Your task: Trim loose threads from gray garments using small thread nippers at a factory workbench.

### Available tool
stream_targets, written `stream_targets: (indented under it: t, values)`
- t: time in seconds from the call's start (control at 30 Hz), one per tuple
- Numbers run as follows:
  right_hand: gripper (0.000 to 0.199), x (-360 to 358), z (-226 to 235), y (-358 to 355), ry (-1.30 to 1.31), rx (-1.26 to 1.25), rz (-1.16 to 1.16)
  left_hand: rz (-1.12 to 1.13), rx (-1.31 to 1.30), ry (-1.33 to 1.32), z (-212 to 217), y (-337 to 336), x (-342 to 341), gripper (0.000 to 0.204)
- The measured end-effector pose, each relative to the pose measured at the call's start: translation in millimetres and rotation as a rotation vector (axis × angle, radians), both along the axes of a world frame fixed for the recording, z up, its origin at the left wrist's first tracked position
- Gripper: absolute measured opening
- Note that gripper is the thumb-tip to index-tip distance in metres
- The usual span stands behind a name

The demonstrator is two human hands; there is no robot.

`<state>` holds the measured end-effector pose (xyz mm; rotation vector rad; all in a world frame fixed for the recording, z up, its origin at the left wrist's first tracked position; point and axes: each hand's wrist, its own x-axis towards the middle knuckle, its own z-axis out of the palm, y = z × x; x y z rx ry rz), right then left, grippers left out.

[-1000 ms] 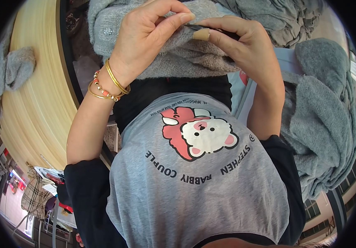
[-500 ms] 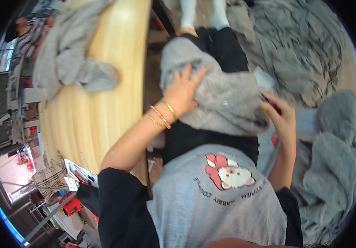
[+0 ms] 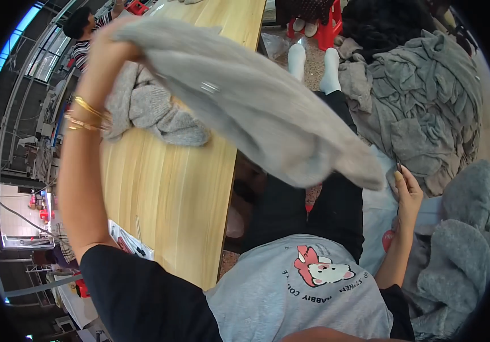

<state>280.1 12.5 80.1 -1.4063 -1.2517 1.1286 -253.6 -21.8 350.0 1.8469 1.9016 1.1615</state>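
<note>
Head view: left hand point(image 3: 110, 50) raised on table side, closed on one end of grey garment point(image 3: 250, 108), blurred, stretched through air from above wooden table point(image 3: 165, 199) to above legs point(image 3: 336, 211). Right hand point(image 3: 410, 192) gripping small dark tool point(image 3: 398, 166), apart from garment. Second grey garment point(image 3: 162, 117) lying on table.

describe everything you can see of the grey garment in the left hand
The grey garment looks soft and slightly fuzzy, with lengthwise folds and small bright marks. The left hand grips one end; the rest stretches in the air, motion-blurred, over the wood-toned table and the black trousers, its far end free.
</note>
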Motion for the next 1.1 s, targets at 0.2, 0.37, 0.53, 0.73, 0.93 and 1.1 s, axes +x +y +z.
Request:
stream_targets:
  t: [0.2,0.37,0.53,0.73,0.93,1.1]
  values:
    - [0.032,-5.4,-11.1,1.8,-0.026,-0.030,-0.013,1.111,0.284,0.911,159.6,-116.6,-229.4,0.038]
    - [0.032,-9.9,-21.0,-8.7,-0.029,-0.114,0.003,1.120,0.626,-0.117,98.8,-121.5,-305.6,0.062]
    - [0.031,1.0,-39.8,-18.0,-0.081,-0.188,0.007,0.810,-0.288,0.372,-99.4,-72.7,-229.3,0.083]
    - [0.032,-9.5,-39.5,-14.5,-0.057,-0.250,0.039,0.786,-0.390,0.529,-170.2,-146.1,-151.5,0.089]
    - [0.031,-28.6,-45.2,-16.4,-0.051,-0.229,0.073,1.236,-0.592,0.540,-206.7,-234.4,-163.8,0.081]
    - [0.030,-40.7,-48.4,-12.2,-0.083,-0.116,0.208,1.157,-0.608,-0.407,-260.6,-266.6,-208.2,0.051]
